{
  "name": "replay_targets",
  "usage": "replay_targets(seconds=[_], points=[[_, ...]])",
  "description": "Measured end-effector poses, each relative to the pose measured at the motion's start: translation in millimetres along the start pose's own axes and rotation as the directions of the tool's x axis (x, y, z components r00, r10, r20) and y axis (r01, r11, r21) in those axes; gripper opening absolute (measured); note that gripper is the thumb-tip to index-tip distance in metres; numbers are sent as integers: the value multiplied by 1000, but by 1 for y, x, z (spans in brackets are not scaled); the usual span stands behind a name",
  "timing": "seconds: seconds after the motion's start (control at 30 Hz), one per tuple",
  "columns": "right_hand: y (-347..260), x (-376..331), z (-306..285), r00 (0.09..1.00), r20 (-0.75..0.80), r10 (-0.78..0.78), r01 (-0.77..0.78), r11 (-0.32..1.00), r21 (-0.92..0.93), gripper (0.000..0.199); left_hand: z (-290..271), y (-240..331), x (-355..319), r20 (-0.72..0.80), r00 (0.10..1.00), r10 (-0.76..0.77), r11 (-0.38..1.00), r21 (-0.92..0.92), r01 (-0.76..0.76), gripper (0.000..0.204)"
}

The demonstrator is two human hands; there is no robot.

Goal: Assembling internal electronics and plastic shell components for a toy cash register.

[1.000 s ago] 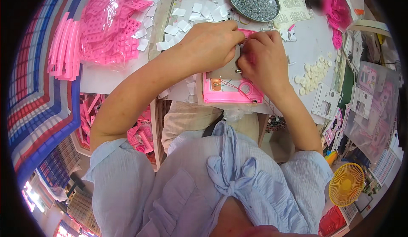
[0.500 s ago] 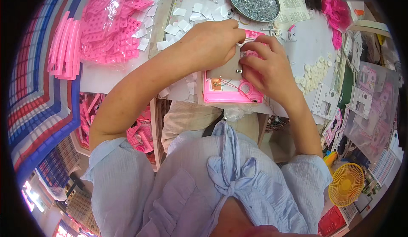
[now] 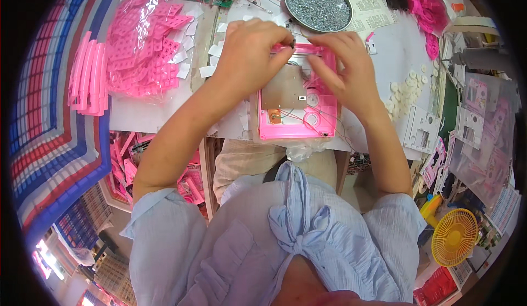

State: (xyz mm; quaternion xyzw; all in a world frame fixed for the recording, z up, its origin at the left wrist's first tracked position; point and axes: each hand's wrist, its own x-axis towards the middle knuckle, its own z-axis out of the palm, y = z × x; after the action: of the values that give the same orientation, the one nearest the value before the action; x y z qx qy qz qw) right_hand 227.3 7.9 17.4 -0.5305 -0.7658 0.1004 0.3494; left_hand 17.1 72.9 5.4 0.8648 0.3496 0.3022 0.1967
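Observation:
An open pink plastic housing (image 3: 296, 134) lies on the table in front of me. A flat brown circuit board (image 3: 281, 89) sits inside it, with thin wires and a copper-coloured patch (image 3: 274, 117) near the board's lower edge. Over the housing's far left corner, my left hand (image 3: 247, 50) has its fingers pinched together. A small dark bit shows at those fingertips, too small to name. My right hand (image 3: 354, 72) hovers at the housing's right side, thumb and fingers apart and nothing visible between them.
A round tray of small metal screws (image 3: 318, 5) stands beyond the housing. Bagged pink parts (image 3: 140, 48) and stacked pink strips (image 3: 90, 81) lie left. White round pieces (image 3: 406, 94) and a white panel (image 3: 421, 130) are right, above a yellow fan (image 3: 454, 237).
My right hand has drawn back from the board and its fingers have spread. My left hand has moved off the board toward the housing's far left corner, uncovering more of the board.

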Motion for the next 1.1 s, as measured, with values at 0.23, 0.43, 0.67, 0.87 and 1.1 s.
replay_targets(seconds=[0.23, 0.43, 0.67, 0.87, 1.1], points=[[-18, 5, 8, 1000, -23, 20, -15, 985, 173, 14, -6, 18, -11, 116, 973, -200, 957, -191, 220, 13], [-11, -1, 8, 999, -25, -26, 30, 981, 191, 13, 2, 12, -13, 44, 997, -67, 972, -224, 75, 16], [-7, -20, 0, 999, 44, -10, 1, 979, 206, 34, -8, 14, -16, 104, 987, -127, 917, -367, 156, 13], [-1, -11, -18, 974, 216, -62, -8, 951, 309, 45, -5, 6, -21, -60, 983, 171, 969, -173, -179, 9], [91, 86, 6, 987, -91, -132, 113, 975, -189, 42, -6, 12, -32, -60, 983, 175, 978, -109, -180, 12]])
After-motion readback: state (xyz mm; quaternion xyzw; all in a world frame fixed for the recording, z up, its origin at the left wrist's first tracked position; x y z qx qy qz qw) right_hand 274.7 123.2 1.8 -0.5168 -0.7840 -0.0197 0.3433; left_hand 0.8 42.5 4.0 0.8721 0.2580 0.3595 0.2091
